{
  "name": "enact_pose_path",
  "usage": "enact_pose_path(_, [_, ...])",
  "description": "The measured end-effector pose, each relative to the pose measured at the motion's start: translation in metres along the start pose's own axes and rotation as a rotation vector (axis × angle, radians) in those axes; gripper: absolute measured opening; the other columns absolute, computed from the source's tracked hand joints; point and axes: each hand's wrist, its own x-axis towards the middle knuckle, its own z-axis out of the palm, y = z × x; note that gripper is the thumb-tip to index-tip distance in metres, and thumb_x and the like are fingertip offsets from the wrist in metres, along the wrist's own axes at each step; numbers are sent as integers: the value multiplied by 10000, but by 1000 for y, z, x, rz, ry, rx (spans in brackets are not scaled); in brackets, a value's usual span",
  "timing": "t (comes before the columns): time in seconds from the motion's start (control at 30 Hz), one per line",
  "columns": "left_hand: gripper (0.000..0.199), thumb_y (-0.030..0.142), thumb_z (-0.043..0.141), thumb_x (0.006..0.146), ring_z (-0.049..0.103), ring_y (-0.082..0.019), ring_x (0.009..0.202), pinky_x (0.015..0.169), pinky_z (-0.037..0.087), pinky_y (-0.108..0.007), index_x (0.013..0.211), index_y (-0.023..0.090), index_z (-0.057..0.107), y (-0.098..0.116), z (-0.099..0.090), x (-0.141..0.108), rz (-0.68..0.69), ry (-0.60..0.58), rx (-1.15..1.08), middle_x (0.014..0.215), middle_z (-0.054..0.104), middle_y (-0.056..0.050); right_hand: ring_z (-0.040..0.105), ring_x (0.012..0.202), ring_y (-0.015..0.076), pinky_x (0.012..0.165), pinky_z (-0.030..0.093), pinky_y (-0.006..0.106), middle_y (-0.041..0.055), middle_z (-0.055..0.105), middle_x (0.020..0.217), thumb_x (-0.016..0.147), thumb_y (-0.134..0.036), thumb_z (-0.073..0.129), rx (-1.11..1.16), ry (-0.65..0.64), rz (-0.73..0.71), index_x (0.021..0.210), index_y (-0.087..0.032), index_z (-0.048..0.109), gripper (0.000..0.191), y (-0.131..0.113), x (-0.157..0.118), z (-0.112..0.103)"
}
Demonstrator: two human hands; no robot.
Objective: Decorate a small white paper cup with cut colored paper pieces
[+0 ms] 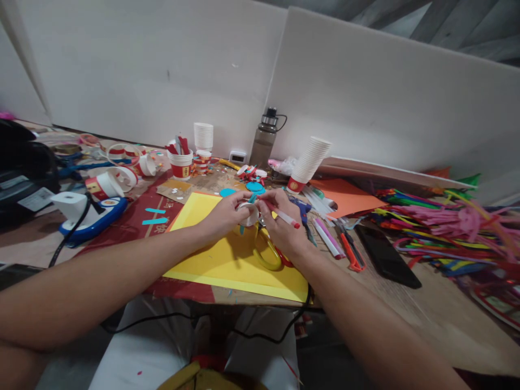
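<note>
Over the yellow paper (219,260), my left hand (223,215) pinches a small cut paper cup piece (248,214), its round white side towards me. Closed around a white pen with a red end (284,215), my right hand (286,235) meets the left at the cup piece. A bit of blue paper shows at the fingertips, and I cannot tell which hand holds it. Scissors with yellow handles (266,254) lie under my right hand. Just beyond the hands are blue paper discs (255,187) and small red-and-white cup pieces (251,173).
Stacked paper cups (312,160) and a water bottle (263,142) stand at the back. To the right lie markers (328,238), a red cutter (352,252), a phone (388,255) and colourful pipe cleaners (442,227). A blue tape dispenser (95,222) and blue strips (155,221) are left.
</note>
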Motion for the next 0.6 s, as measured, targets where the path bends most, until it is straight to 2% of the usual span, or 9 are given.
enact_pose_path(0.6, [355, 227, 577, 796, 595, -141, 818, 726, 492, -243, 1142, 161, 624, 2, 1, -1, -14, 2, -16, 1005, 676, -41, 620, 745, 171, 674, 477, 287, 18, 667, 841, 918, -308, 517, 2, 18, -24, 941, -226, 548, 91, 3, 0, 2])
